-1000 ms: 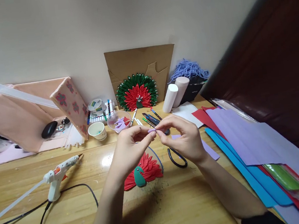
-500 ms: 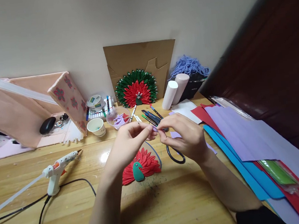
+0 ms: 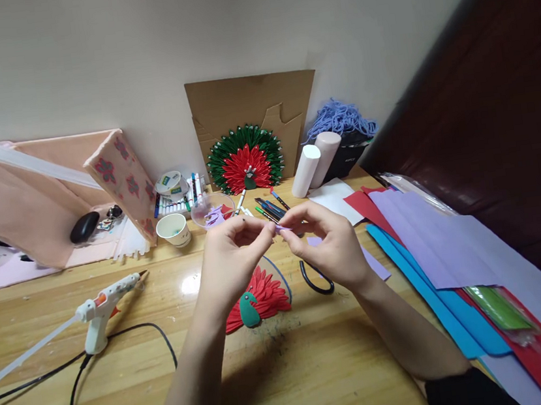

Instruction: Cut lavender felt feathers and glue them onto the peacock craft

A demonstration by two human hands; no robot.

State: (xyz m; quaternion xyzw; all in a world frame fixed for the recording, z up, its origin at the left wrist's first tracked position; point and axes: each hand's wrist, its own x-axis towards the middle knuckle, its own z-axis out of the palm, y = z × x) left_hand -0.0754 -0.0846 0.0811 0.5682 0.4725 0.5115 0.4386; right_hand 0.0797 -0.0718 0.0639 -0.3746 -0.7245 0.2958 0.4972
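Observation:
A small purple felt piece (image 3: 281, 228) is pinched between the fingertips of both hands above the table. My left hand (image 3: 237, 252) grips its left end, and my right hand (image 3: 329, 241) has closed on the right end. Below them lies a craft peacock (image 3: 267, 295) with red felt feathers and a green body on a round backing, partly covered by my left wrist. Under my right hand a black scissors handle (image 3: 318, 285) shows, its blades hidden. Purple felt scraps (image 3: 375, 265) lie beside that hand.
A white glue gun (image 3: 106, 308) with its cord stands at left. Behind are a paper cup (image 3: 174, 231), a clear bowl (image 3: 200, 214) of scraps, and pens (image 3: 269, 209). A finished peacock on cardboard (image 3: 252, 99) leans on the wall. Felt sheets (image 3: 434, 248) pile at right.
My right hand has turned slightly and its fingers have shifted along the purple piece, which now shows as a thin strip. Both hands stay together in about the same place.

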